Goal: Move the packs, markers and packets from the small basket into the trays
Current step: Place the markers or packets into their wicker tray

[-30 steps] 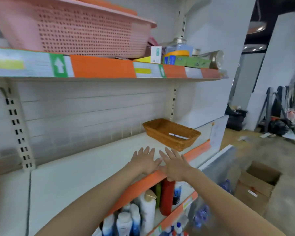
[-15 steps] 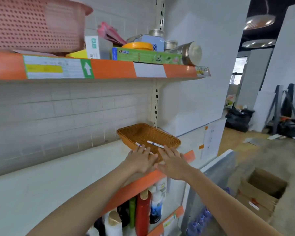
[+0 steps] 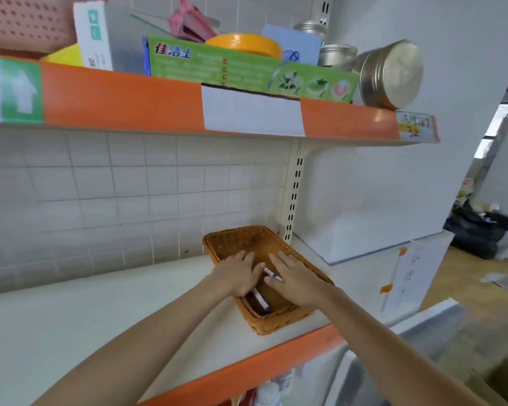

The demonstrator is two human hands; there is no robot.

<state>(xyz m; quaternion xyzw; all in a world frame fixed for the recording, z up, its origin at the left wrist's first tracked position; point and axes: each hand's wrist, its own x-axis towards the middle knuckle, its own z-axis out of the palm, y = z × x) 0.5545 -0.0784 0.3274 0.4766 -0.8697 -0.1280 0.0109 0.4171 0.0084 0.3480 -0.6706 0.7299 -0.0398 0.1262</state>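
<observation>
White shelf (image 3: 71,332) holds the small wicker basket (image 3: 279,320) near its orange edge. My left hand (image 3: 236,275) and right hand (image 3: 298,281) are both inside it, fingers flat and holding nothing, over two markers (image 3: 261,301) on the bottom.

Shelf clutter above, bottles below

On the upper orange-edged shelf (image 3: 123,101), a pink perforated basket (image 3: 21,22) sits at 10 o'clock, a white box (image 3: 93,36) beside it, a green toothpaste carton (image 3: 247,71) at 12 o'clock with a yellow lid (image 3: 244,43) behind, and a metal tin (image 3: 392,73) on its side at 1 o'clock. White bottles (image 3: 269,394) show at 6 o'clock; a black bag (image 3: 478,230) lies at 3 o'clock.
</observation>
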